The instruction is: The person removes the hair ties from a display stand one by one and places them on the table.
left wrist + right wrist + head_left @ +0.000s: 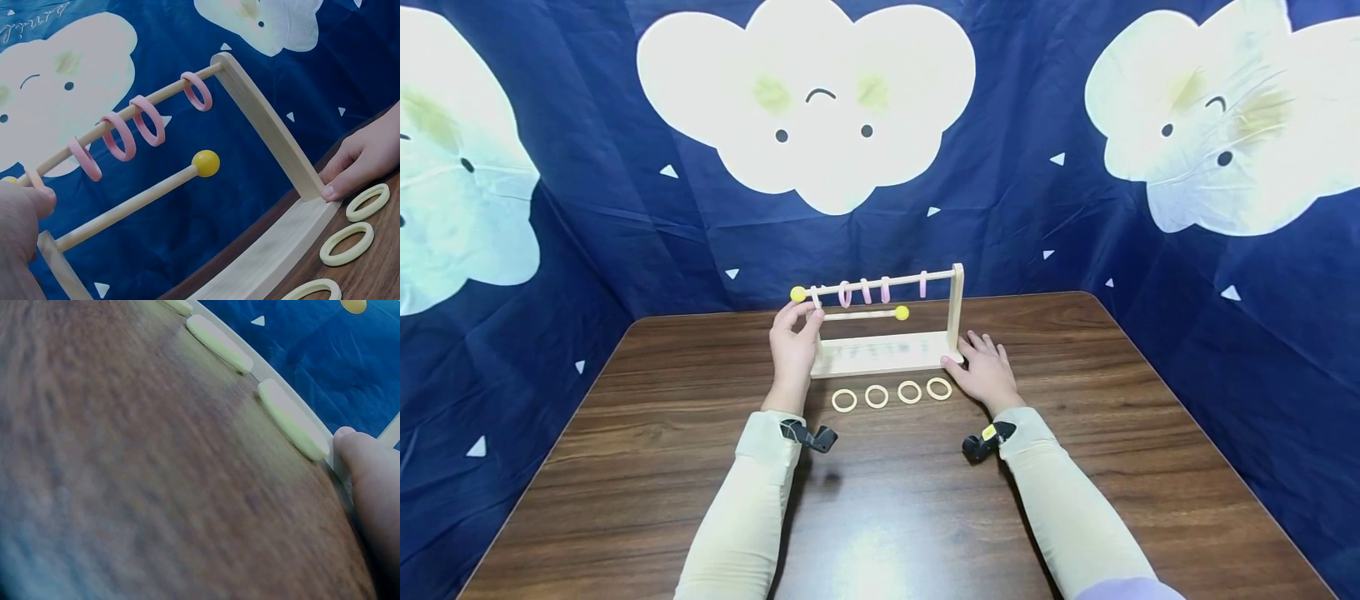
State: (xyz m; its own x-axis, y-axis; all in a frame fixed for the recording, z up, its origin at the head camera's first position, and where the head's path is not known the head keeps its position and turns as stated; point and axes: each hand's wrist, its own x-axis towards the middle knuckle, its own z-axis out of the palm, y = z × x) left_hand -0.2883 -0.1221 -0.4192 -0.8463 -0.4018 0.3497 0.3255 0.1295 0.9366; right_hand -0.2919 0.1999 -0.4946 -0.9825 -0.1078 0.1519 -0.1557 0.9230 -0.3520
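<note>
A wooden stand [880,353] has a flat base, two posts and two rods tipped with yellow balls. On the upper rod [172,91] hang several pink rings [147,121]. My left hand [793,346] is at that rod's ball end, its thumb and fingers pinching a pale pink ring [816,297] around the rod. This ring is mostly hidden in the left wrist view. The lower rod [861,315] carries no ring. My right hand [988,373] holds the base's right end, thumb at the front edge and fingers beside the tall post [956,308].
Several pale yellow rings [877,397] lie flat in a row on the brown wooden table [880,483], just in front of the base. Behind the table hangs a dark blue cloth [1015,225] with white clouds.
</note>
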